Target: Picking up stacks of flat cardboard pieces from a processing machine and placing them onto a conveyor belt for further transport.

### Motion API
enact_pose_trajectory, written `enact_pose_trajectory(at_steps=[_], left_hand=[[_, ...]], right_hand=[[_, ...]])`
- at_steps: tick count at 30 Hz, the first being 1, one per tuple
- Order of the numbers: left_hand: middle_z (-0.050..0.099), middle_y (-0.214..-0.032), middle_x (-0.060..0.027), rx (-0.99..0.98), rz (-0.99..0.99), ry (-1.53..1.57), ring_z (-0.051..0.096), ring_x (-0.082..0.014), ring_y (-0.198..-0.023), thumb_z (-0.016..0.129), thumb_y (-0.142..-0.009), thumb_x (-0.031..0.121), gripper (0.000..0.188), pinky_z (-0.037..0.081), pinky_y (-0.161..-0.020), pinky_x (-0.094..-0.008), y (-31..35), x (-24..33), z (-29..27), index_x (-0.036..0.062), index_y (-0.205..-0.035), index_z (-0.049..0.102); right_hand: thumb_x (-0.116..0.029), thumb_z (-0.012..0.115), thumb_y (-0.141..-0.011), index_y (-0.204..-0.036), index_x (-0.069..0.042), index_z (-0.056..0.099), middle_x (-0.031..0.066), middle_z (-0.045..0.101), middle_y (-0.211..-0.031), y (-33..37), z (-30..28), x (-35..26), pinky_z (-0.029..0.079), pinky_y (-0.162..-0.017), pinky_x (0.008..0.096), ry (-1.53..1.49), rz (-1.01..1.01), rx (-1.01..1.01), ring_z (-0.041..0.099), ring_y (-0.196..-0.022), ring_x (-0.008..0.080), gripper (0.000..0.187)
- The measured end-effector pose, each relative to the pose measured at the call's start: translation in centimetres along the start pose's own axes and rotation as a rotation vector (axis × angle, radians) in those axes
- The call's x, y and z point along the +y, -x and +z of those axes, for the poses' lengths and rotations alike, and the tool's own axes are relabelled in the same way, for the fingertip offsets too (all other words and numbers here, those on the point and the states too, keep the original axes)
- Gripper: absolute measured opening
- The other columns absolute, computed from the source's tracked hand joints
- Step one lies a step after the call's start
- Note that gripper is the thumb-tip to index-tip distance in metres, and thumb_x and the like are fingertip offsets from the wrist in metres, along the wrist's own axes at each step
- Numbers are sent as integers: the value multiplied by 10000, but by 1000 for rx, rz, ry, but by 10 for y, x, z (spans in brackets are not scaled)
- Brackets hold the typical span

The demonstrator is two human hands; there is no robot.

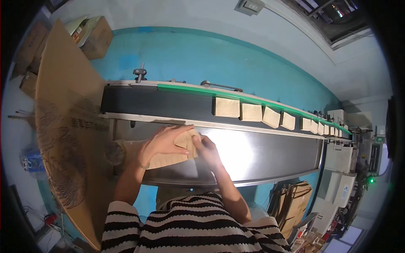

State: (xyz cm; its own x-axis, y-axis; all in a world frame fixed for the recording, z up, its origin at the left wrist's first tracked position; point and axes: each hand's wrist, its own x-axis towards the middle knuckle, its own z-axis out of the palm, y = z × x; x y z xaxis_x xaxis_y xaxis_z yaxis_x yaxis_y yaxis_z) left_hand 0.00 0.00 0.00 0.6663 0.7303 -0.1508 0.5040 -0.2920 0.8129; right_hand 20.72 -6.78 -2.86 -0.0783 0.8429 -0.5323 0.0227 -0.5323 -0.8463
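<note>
A stack of flat tan paper packs (168, 159) lies in a row above the metal table in front of me. My left hand (163, 144) reaches across the stack from the left, fingers over the far side and thumb on the near part. At the right end, my right hand (207, 152) grips the stack with bent fingers, its fingertips on the end pack. Part of the stack is hidden under my left hand. Beyond them, several similar tan packs (227, 107) stand spaced along the dark conveyor belt (168, 100), against a green guide rail (190, 89).
The shiny metal table (270, 154) runs along the near side of the belt. A tall cardboard sheet (63, 126) stands at my left. Flattened cardboard (297, 202) leans at the lower right. White machinery (337, 185) stands at the belt's right end. Boxes (96, 40) sit far left.
</note>
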Motion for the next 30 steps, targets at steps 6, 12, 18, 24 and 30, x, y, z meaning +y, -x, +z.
enact_pose_trajectory(at_steps=[6,12,18,24,30], left_hand=[[614,-1284,-186,11,12,60,606,-374,-1156,854,-694,355,822,488,-980,-425,13,4,-9,92,-1391,506],[640,-1238,-171,-48,-60,101,618,-366,-1132,857,-696,374,740,498,-946,-419,11,4,-13,87,-1304,549],[631,-1255,-175,13,-42,93,609,-364,-1151,861,-692,383,744,491,-956,-421,14,-6,-5,90,-1303,551],[628,-1255,-181,1,-71,49,588,-364,-1181,856,-677,384,760,466,-1004,-435,26,-9,-10,87,-1309,553],[638,-1240,-179,17,-86,74,599,-363,-1166,858,-675,399,748,473,-990,-434,24,-14,-14,95,-1294,569]], right_hand=[[-396,615,-982,-1142,-26,645,-10,646,-894,-1,-13,-16,452,-753,266,-83,187,-96,568,-800,92,404],[-325,619,-983,-1142,-35,644,14,632,-823,-9,-30,-1,467,-671,264,162,19,-12,583,-752,91,332],[-465,648,-947,-1078,-20,607,67,644,-877,-10,6,-4,487,-697,258,191,-124,141,594,-766,118,465],[-302,666,-961,-1132,-5,640,65,678,-959,-2,9,-2,494,-760,274,-71,141,45,619,-828,123,343],[-374,639,-970,-1043,-2,583,27,614,-825,-47,-2,-8,463,-677,230,-285,-46,209,571,-751,77,383]])
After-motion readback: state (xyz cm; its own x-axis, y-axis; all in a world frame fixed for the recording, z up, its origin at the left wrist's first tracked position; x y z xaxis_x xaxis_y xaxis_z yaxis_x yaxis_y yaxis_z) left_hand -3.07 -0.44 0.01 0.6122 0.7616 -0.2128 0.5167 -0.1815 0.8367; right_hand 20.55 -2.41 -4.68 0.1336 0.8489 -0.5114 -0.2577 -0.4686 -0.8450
